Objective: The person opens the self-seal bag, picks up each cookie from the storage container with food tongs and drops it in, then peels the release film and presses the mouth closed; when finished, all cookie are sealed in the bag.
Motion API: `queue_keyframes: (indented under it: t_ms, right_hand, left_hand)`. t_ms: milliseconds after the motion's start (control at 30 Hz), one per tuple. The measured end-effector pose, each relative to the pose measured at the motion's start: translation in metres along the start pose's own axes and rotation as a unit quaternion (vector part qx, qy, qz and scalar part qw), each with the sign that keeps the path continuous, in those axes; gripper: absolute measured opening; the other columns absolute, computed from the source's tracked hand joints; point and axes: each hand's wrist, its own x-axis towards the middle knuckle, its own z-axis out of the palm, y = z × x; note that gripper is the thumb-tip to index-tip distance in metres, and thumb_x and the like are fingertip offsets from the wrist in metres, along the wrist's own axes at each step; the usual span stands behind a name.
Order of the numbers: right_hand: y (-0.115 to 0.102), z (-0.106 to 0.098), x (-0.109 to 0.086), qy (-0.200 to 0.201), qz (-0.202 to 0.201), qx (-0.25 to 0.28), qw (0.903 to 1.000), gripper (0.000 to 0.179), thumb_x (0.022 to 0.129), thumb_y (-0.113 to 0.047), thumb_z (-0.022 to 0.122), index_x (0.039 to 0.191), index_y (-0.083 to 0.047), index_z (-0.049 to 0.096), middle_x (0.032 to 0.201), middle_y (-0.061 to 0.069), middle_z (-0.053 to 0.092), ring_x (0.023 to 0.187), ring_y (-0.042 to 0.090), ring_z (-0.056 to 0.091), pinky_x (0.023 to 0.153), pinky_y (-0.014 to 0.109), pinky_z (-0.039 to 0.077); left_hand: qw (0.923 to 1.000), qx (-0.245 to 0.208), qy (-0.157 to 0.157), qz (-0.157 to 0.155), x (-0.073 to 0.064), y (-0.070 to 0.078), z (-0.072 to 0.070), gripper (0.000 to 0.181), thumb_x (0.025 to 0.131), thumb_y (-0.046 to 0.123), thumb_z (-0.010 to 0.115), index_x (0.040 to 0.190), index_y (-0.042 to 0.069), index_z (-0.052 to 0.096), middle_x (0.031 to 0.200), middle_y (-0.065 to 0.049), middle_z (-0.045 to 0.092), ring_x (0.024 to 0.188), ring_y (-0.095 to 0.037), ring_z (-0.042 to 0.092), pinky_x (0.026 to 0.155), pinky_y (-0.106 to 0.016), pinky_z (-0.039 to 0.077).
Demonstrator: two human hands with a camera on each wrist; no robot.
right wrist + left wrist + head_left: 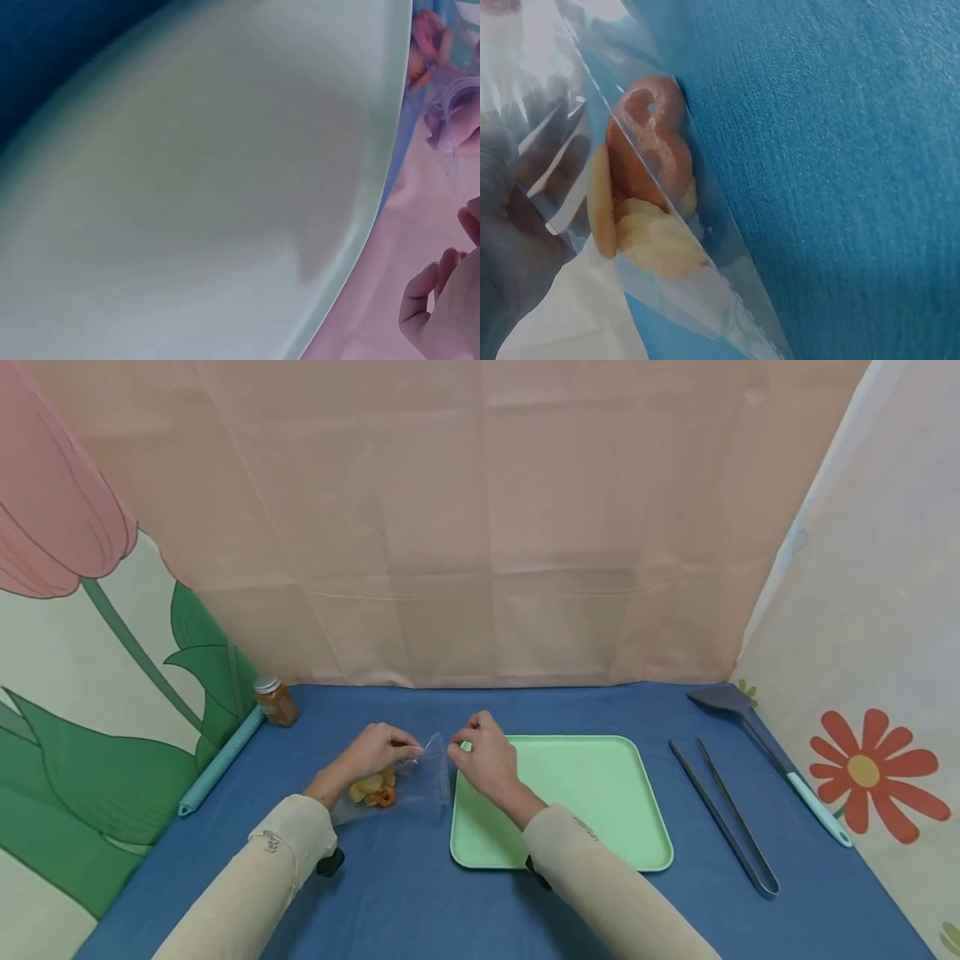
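My left hand (375, 752) pinches the upper part of a clear plastic bag (427, 789), which is over the blue cloth left of the tray. Inside it are a reddish-brown figure-eight piece (667, 146) and several pale yellow pieces (656, 236), which look like baked snacks. In the left wrist view, fingers show through the plastic. My right hand (487, 758) is above the left edge of a light green tray (585, 793), close to the bag's right edge. Its fingers are loosely bent, and the right wrist view shows a gap between this hand (446, 300) and the bag.
Black tongs (723, 818) lie right of the tray, with a dark spatula (761, 747) with a pale handle farther right. At the back left stands a jar (277, 702) with a metal lid. A teal roll (221, 762) lies along the left edge. Printed fabric surrounds the table.
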Motion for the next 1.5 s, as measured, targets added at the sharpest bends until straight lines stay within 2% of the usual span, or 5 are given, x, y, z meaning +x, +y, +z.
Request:
queue_keyframes:
  t_ms: [167,367,633,1067,1500]
  right_hand:
    - [0.000,0.000,-0.005,-0.013,0.015,0.033,0.9992,0.018,0.095,-0.024,0.063,0.097,-0.021,0.080,0.109,-0.001,0.053,0.069,0.008,0.051,0.049,0.023,0.038]
    - [0.000,-0.003,-0.010,-0.016,-0.007,0.057,0.9982,0.020,0.096,-0.021,0.062,0.101,-0.015,0.081,0.108,0.002,0.052,0.065,0.008,0.048,0.048,0.023,0.037]
    - [-0.002,-0.004,-0.014,-0.032,-0.022,0.070,0.9968,0.021,0.098,-0.023,0.062,0.104,-0.013,0.080,0.111,0.003,0.053,0.062,0.006,0.046,0.049,0.022,0.038]
    - [-0.002,-0.002,-0.018,-0.041,-0.032,0.102,0.9935,0.020,0.099,-0.025,0.064,0.106,-0.015,0.079,0.098,-0.002,0.066,0.070,0.006,0.053,0.055,0.022,0.044]
    - [-0.010,-0.004,-0.024,-0.060,-0.030,0.129,0.9893,0.017,0.100,-0.025,0.063,0.104,-0.022,0.079,0.096,-0.005,0.066,0.074,0.007,0.055,0.059,0.023,0.046]
  left_hand:
    - [1.0000,-0.007,0.002,-0.002,-0.001,0.000,0.000,0.022,0.098,0.034,0.066,0.106,0.018,0.079,0.093,0.003,0.076,0.058,-0.021,0.059,0.057,-0.034,0.050]
    - [0.9999,-0.012,0.003,0.000,-0.001,0.001,0.001,0.021,0.098,0.033,0.066,0.107,0.018,0.079,0.095,0.002,0.076,0.052,-0.021,0.054,0.055,-0.035,0.048]
    - [1.0000,-0.005,0.002,-0.002,0.000,0.004,0.001,0.026,0.098,0.035,0.066,0.111,0.016,0.078,0.102,0.000,0.076,0.059,-0.020,0.058,0.060,-0.033,0.049]
    - [1.0000,-0.003,0.001,0.002,0.000,0.005,0.001,0.027,0.098,0.036,0.065,0.112,0.017,0.078,0.102,0.000,0.077,0.057,-0.020,0.056,0.059,-0.033,0.048]
    - [0.9999,-0.010,0.004,0.009,-0.001,0.004,-0.001,0.025,0.098,0.035,0.065,0.110,0.018,0.079,0.098,0.002,0.076,0.045,-0.014,0.040,0.055,-0.034,0.044]
